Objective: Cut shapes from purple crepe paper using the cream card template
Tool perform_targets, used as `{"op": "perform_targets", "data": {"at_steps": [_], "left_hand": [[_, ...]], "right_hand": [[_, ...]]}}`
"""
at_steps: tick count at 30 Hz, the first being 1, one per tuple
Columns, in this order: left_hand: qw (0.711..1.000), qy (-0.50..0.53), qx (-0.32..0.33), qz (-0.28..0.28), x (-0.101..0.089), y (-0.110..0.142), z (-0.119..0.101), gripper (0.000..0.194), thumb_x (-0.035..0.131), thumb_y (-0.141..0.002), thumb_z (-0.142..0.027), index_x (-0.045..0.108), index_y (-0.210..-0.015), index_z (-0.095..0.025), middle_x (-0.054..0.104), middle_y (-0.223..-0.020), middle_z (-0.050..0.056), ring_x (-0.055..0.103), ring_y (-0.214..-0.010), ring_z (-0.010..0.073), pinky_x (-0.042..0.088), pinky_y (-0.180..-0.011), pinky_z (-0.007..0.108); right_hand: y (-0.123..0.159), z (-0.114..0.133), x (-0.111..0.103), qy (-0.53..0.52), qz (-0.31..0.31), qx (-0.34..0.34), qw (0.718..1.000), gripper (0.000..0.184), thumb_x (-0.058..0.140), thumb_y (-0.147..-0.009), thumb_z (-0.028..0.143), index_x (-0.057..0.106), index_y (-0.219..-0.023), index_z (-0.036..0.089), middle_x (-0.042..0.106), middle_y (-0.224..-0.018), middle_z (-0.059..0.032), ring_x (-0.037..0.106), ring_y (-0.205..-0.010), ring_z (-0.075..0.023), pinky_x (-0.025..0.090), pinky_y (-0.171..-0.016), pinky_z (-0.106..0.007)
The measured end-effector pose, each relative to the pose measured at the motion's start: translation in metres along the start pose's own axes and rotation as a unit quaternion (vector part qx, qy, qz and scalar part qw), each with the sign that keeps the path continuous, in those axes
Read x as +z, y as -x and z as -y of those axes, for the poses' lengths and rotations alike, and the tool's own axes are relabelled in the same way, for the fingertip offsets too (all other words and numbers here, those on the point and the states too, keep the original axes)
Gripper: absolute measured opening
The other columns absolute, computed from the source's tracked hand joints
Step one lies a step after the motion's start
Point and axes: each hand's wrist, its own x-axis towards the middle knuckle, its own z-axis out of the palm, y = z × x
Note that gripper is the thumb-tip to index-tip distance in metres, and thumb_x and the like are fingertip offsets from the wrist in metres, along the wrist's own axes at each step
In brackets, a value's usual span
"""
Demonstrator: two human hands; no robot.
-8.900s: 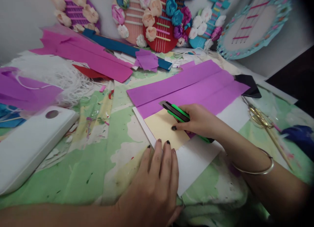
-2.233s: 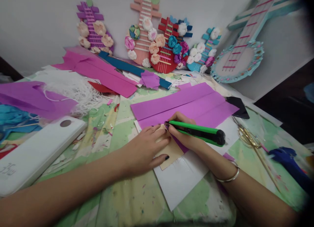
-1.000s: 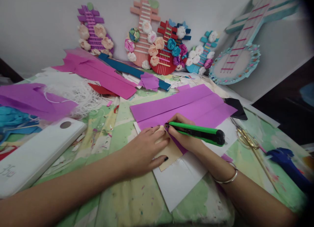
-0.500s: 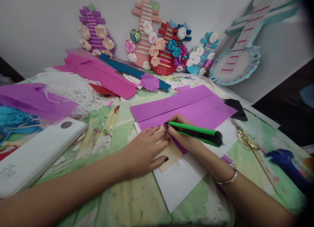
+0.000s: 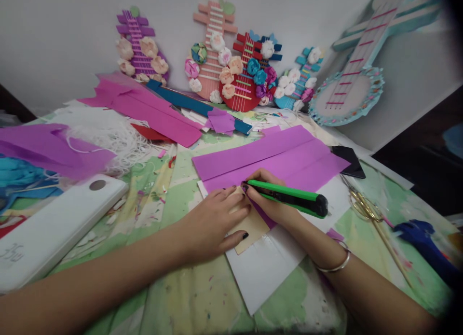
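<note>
Flat and with fingers spread, my left hand (image 5: 217,224) presses on a tan card piece (image 5: 253,229). The card lies over purple paper (image 5: 260,154), and white paper (image 5: 265,267) is beneath both. My right hand (image 5: 273,197) is closed round a green and black utility knife (image 5: 289,196). Its front end is at the card's upper edge, close to my left fingertips; the blade itself is hidden by my fingers. The purple sheet has fold lines and stretches away past both hands.
Gold scissors (image 5: 365,207), a wooden stick (image 5: 392,253) and a blue-handled tool (image 5: 423,238) lie at right, near a black phone-like slab (image 5: 349,161). A white power bank (image 5: 61,229) and white string (image 5: 119,142) are at left. Flower-trimmed paper instruments (image 5: 211,79) line the wall.
</note>
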Motion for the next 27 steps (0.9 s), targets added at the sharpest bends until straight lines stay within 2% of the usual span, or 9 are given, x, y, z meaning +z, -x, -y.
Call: {"op": "perform_targets", "data": {"at_steps": [14, 27], "left_hand": [[1.000, 0.000, -0.002, 0.001, -0.0006, 0.0005, -0.0002, 0.039, 0.050, -0.091, -0.034, 0.052, -0.126, -0.016, 0.050, -0.135, 0.017, 0.041, -0.130, 0.0352, 0.037, -0.102, 0.052], [1.000, -0.008, -0.002, 0.004, -0.0009, 0.0006, -0.0008, 0.037, 0.050, -0.091, -0.034, 0.055, -0.121, -0.014, 0.049, -0.134, 0.018, 0.040, -0.130, 0.0353, 0.037, -0.103, 0.051]], "right_hand": [[-0.0002, 0.0015, -0.0009, 0.000, 0.010, 0.004, 1.000, 0.007, 0.057, -0.082, 0.027, 0.059, -0.088, 0.022, 0.067, -0.084, -0.0008, 0.062, -0.075, -0.0166, 0.045, -0.065, -0.029], [0.0042, -0.0005, -0.0037, 0.025, 0.017, -0.045, 0.999, 0.005, 0.058, -0.081, 0.026, 0.057, -0.086, 0.023, 0.066, -0.075, 0.0027, 0.060, -0.066, -0.0131, 0.041, -0.058, -0.024]]}}
